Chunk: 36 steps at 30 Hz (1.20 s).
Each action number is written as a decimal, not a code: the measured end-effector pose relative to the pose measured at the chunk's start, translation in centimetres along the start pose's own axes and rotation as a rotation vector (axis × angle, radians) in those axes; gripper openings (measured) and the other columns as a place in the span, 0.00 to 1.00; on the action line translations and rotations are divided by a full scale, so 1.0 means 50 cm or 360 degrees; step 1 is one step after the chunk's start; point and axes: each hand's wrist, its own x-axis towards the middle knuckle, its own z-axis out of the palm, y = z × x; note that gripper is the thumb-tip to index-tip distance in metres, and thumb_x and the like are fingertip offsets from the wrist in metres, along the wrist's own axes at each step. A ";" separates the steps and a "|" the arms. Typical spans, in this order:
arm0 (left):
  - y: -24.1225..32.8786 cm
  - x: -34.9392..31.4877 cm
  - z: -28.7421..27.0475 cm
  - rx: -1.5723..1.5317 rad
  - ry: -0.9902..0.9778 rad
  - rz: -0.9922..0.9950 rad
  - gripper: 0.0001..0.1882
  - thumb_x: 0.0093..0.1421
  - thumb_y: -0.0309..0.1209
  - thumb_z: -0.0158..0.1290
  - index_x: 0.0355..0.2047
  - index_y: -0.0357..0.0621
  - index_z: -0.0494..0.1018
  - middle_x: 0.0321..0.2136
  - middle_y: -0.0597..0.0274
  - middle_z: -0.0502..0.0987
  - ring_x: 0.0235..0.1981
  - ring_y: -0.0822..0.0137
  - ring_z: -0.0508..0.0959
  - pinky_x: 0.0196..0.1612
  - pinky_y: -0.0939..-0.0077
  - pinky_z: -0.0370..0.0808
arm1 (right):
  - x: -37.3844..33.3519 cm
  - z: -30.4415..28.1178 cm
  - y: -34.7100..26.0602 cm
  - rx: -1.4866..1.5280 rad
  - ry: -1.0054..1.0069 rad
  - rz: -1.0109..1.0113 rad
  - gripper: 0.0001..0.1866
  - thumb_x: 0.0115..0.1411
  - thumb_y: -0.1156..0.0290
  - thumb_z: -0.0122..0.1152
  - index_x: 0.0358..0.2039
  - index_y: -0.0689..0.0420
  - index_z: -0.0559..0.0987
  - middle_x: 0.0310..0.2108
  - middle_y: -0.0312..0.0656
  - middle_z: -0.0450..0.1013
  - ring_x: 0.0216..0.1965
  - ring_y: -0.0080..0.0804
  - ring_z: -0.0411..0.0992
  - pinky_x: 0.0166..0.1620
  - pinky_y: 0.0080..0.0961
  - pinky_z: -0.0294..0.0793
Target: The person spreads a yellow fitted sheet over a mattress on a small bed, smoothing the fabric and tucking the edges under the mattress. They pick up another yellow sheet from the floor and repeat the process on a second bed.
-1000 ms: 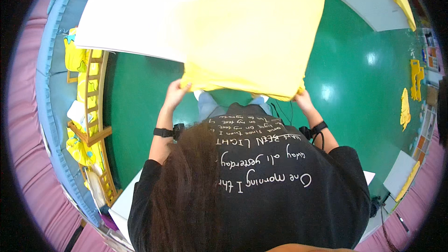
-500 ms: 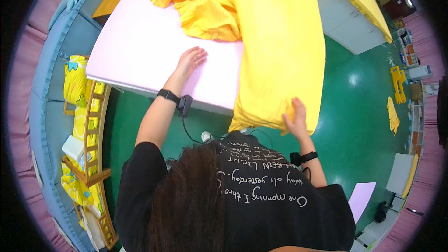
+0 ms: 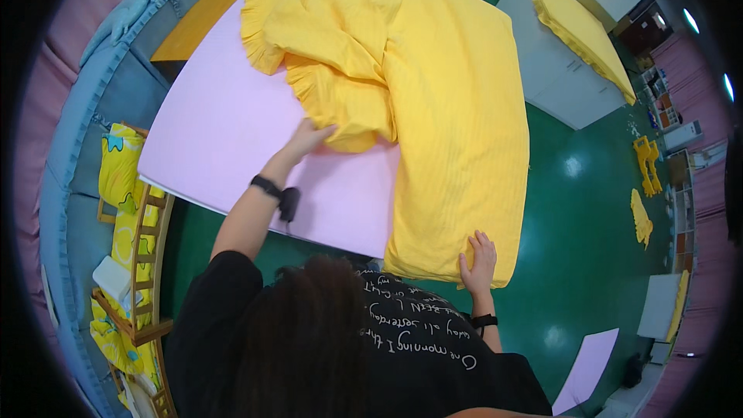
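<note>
A yellow ruffled cover (image 3: 457, 108) lies over a pale pink tabletop (image 3: 224, 124). Its right part is stretched flat down to the near edge, while the left part is bunched and folded back with the frilled edge showing. My left hand (image 3: 308, 139) is at the lower frill of the bunched part, its fingers closed on the fabric; the fingertips are partly hidden. On the near right corner of the cover rests my right hand (image 3: 480, 262), fingers spread on the cloth, not gripping it.
Wooden cots (image 3: 145, 263) with yellow patterned bedding stand at the left. A white cabinet (image 3: 569, 85) with a yellow cloth on top stands at the far right. The floor (image 3: 573, 209) is green, and a pink panel (image 3: 586, 370) is at the lower right.
My left hand has moved from above the bare pink top to the frilled edge and closed on it. The view has tilted up, showing more of the cover's far side. My right hand stays on the near corner.
</note>
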 end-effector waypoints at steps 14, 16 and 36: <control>-0.022 -0.481 -0.942 -0.1373 0.1132 0.0075 0.22 0.58 0.37 0.49 0.49 0.37 0.66 0.47 0.55 0.71 0.46 0.59 0.73 0.49 0.65 0.70 | 0.028 0.135 -0.182 -0.0283 0.0411 0.1105 0.20 0.56 0.66 0.54 0.47 0.61 0.69 0.51 0.51 0.64 0.54 0.47 0.60 0.56 0.39 0.57; -0.059 -0.494 -1.014 -0.1260 0.1153 0.0022 0.21 0.57 0.36 0.50 0.48 0.37 0.66 0.46 0.54 0.72 0.46 0.59 0.73 0.49 0.65 0.70 | 0.059 0.186 -0.270 -0.0393 0.0371 0.0851 0.20 0.56 0.65 0.53 0.48 0.60 0.68 0.52 0.51 0.64 0.55 0.46 0.60 0.56 0.40 0.56; -0.406 -0.431 -1.166 -0.1617 0.1297 -0.0407 0.19 0.64 0.38 0.41 0.50 0.39 0.63 0.49 0.53 0.70 0.50 0.55 0.69 0.55 0.57 0.64 | 0.102 0.268 -0.472 -0.0534 0.0338 0.0512 0.22 0.58 0.63 0.47 0.50 0.62 0.68 0.54 0.52 0.62 0.57 0.46 0.58 0.58 0.39 0.53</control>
